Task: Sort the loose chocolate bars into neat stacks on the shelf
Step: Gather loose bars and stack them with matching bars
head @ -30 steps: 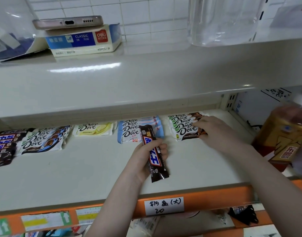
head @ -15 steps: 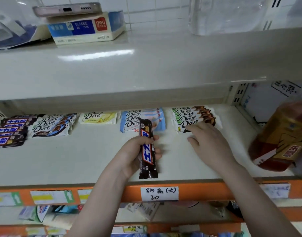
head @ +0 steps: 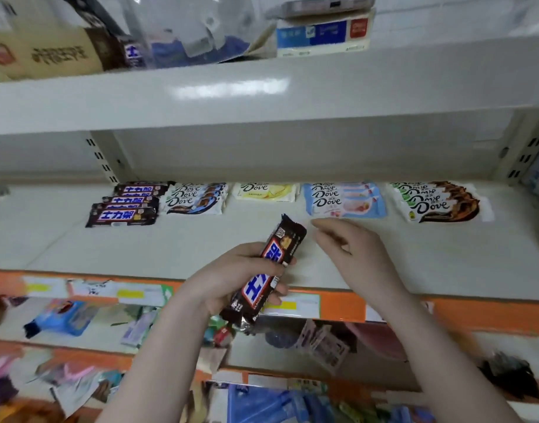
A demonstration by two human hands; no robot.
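My left hand grips a dark brown Snickers bar, tilted with its top end up and to the right, above the shelf's front edge. My right hand hovers beside it, fingers loosely curled, holding nothing. Along the back of the white shelf lie neat stacks: Snickers bars at the left, then white-blue Dove bars, yellow Dove bars, light blue Dove bars and green-brown Dove bars at the right.
An orange price rail with paper labels runs along the shelf's front. An upper shelf overhangs, carrying a box, a plastic bag and a phone on a tissue pack. Lower shelves hold mixed small goods.
The view has swung left. My right hand left the green-brown Dove stack and drew back toward the Snickers bar. My left hand has tilted the bar.
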